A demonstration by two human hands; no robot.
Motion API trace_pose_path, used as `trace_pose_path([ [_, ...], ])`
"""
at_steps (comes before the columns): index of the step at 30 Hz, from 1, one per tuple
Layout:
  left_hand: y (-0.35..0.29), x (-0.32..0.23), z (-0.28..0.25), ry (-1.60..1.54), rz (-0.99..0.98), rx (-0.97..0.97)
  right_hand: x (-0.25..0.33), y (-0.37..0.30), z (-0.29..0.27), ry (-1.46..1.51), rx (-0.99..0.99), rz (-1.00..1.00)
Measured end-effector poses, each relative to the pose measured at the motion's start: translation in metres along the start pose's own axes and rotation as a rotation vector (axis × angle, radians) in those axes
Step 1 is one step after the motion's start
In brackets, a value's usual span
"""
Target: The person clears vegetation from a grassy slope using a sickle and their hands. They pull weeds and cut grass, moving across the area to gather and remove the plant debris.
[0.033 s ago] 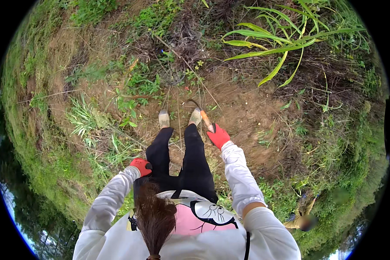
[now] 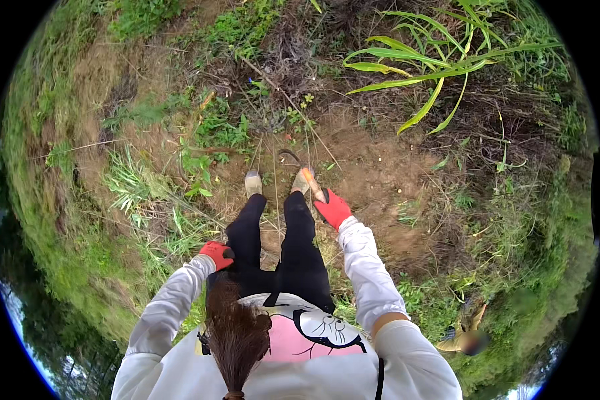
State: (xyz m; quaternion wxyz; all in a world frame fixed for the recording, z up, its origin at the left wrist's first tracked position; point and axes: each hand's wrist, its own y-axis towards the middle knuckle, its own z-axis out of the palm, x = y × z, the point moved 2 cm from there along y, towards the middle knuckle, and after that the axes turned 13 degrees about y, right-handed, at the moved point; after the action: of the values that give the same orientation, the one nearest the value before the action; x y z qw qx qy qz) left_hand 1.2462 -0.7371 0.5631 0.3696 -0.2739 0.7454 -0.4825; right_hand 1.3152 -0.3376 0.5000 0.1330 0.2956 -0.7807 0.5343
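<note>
My right hand (image 2: 332,208), in a red glove with a dark palm, is closed round the handle of a sickle (image 2: 310,181). The handle is orange and worn to a pale wood tone near my grip. Its dark curved blade hooks to the left, just beyond the toe of my right shoe (image 2: 301,180). My left hand (image 2: 217,255), gloved alike, rests against my left thigh with its fingers curled in; nothing shows in it. Dry stalks (image 2: 275,180) lie on the ground between my feet.
Long green leaves of a tall plant (image 2: 440,63) arch over the far right. Low weeds (image 2: 200,167) grow ahead of my left shoe (image 2: 253,181), and a thin dry stem (image 2: 293,107) lies slanted ahead. Another person (image 2: 463,340) is at the lower right.
The sickle has tipped slightly, its blade swinging a little to the left. My right hand has shifted slightly left; my left hand stays nearly still.
</note>
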Motion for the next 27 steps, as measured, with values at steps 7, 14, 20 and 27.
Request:
trace_pose_path([
  [7, 0.027, 0.012, -0.063, 0.144, -0.03, -0.408, 0.122, -0.019, 0.012, 0.669, 0.035, -0.043],
  [14, 0.097, -0.002, -0.088, 0.11, -0.039, -0.539, 0.002, -0.065, 0.061, 0.87, 0.031, 0.324],
  [20, 0.175, -0.049, -0.136, 0.6, 0.38, -0.495, -0.049, -0.01, 0.058, -0.016, -0.105, 0.147],
  [27, 0.305, -0.058, -0.265, 0.961, 0.612, -0.891, -0.176, 0.029, 0.054, -0.049, -0.411, 0.427],
])
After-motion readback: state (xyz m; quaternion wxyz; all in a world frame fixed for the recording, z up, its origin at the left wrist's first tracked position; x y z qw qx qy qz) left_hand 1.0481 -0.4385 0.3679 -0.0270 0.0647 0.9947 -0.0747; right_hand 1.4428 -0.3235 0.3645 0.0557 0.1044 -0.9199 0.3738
